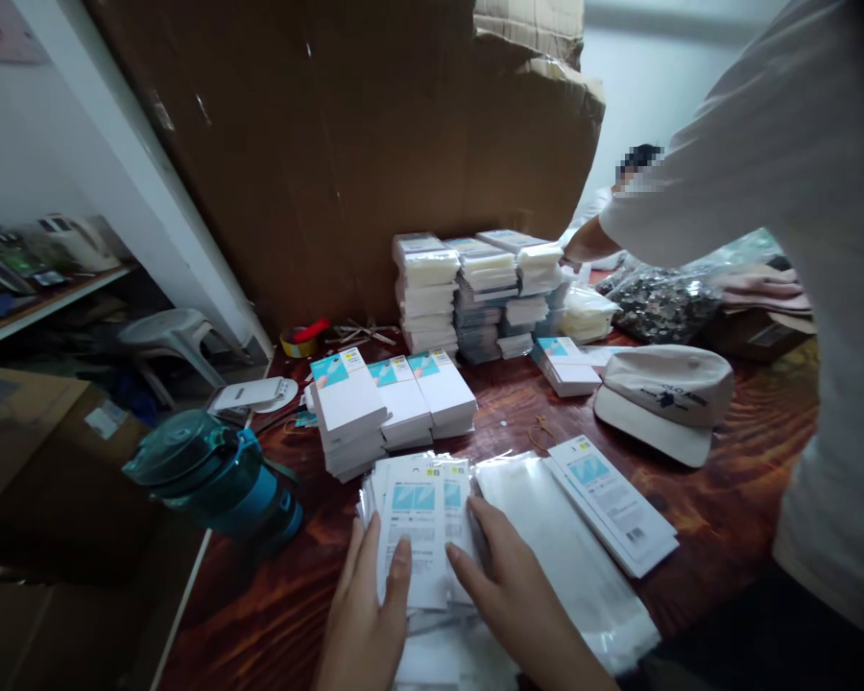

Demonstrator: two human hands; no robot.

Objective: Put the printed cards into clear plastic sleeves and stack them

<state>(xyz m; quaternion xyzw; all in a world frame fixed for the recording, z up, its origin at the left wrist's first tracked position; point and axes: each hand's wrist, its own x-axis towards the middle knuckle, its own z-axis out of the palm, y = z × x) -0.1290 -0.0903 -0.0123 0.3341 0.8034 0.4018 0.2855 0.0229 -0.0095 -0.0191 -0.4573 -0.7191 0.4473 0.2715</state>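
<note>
My left hand (371, 600) grips the left side of a pile of printed cards (412, 537), its thumb lying on the top card and its fingers along the edge. On the opposite side, my right hand (508, 576) holds the pile's right edge, thumb and fingers curved against it. The cards are white with blue pictures and small text, and some appear to be in clear sleeves. Right of the pile lies a flat stack of clear plastic bags (547, 537), partly under my right hand. A smaller stack of the same cards (612, 504) rests over the bags' right edge.
Banded card stacks (352, 398) stand ahead, with tall packed stacks (424, 288) behind. A teal bottle (216, 475) is at left, beside tape (299, 343). Rightward are a cap (666, 393), another card bundle (565, 365) and a person in a white shirt (749, 144), leaning over the table.
</note>
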